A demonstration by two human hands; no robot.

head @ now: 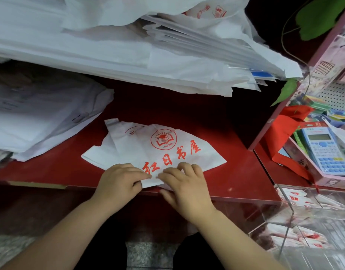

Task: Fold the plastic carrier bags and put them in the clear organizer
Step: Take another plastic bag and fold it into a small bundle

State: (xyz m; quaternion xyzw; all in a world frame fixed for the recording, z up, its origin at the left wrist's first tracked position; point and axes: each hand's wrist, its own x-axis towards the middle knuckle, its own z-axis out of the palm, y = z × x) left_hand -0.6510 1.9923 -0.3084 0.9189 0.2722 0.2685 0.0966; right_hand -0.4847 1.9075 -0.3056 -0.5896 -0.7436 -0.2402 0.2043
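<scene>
A white plastic carrier bag (pixel 164 145) with a red book-and-sun logo and red characters lies fanned out on the red counter (pixel 236 172), near its front edge. My left hand (pixel 120 180) pinches the bag's near corner between thumb and fingers. My right hand (pixel 184 184) pinches the same near end beside it, its thumb hanging over the counter's front edge. The clear organizer (pixel 304 221) stands at the lower right, and folded white-and-red bags lie in its compartments.
A tall pile of flat white bags (pixel 129 45) overhangs the back of the counter. Another white bundle (pixel 41 117) lies at the left. On the right are a blue calculator (pixel 326 151) on a pink box, a red cloth (pixel 284 137) and green leaves (pixel 286 90).
</scene>
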